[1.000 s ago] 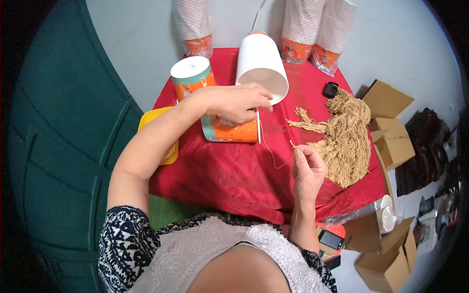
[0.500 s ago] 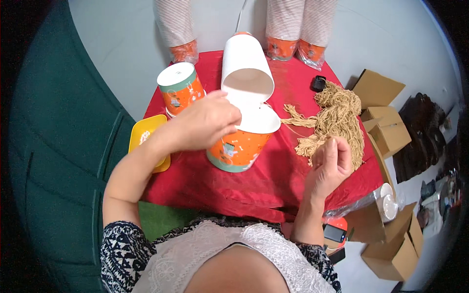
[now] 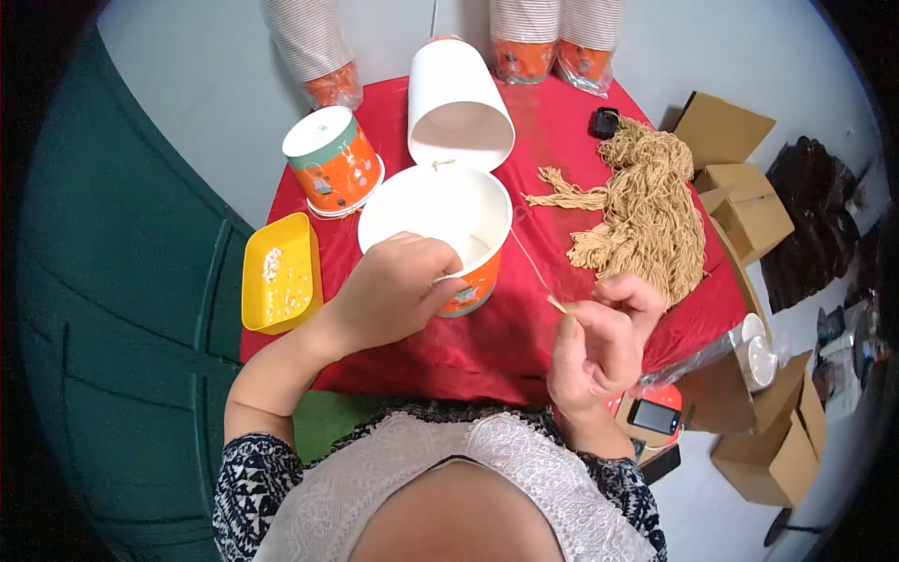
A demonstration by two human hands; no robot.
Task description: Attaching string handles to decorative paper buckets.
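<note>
A white-lined orange paper bucket (image 3: 482, 278) stands before me, its open mouth tilted toward me. My left hand (image 3: 389, 286) is closed on its near rim, thumb outside. A small knot of string shows at the far rim. From the bucket's right side a thin tan string (image 3: 531, 257) runs taut to my right hand (image 3: 604, 347), which pinches its end between thumb and finger. A bundle of tan strings (image 3: 646, 215) lies to the right. Behind the bucket, another bucket (image 3: 449, 89) lies on its side, its white mouth toward me.
At the left, an upside-down orange bucket (image 3: 337, 178) stands behind a yellow tray (image 3: 312, 267) holding small white pieces. Tall bucket stacks (image 3: 309, 42) line the back. A black object (image 3: 605, 123) sits by the strings. Cardboard boxes (image 3: 744, 211) and a phone (image 3: 654, 416) are at the right.
My left hand has come down from above the bucket's mouth to its near rim. The bucket now tips more toward me. My right hand has shifted slightly left and lower, with the string stretched.
</note>
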